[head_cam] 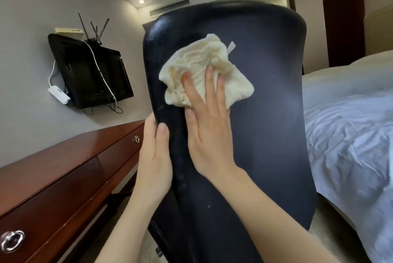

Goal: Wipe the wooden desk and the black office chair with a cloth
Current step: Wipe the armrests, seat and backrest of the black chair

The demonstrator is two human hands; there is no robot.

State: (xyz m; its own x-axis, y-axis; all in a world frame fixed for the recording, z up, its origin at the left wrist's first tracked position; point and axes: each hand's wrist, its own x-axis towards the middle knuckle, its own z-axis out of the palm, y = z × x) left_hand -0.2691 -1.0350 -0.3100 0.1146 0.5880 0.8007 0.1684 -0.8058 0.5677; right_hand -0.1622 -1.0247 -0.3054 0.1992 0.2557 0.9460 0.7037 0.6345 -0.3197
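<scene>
Pressing a crumpled cream cloth (204, 73) flat against the back of a black chair (265, 124), the right hand (210, 133) lies open, fingers spread and extended over the cloth's lower half; most of the cloth bunches out above and to either side of the fingertips, a small tag sticking out at its upper right; just left of that hand, the left hand (153, 163) grips the chair's left edge, thumb on the near face, fingers wrapped out of sight behind; further left of this hand, below it, runs the wooden desk (63, 177), its drawers shut, ring pulls showing; right of the right hand, beyond the chair, lies a bed (350, 135) with rumpled white sheets.
</scene>
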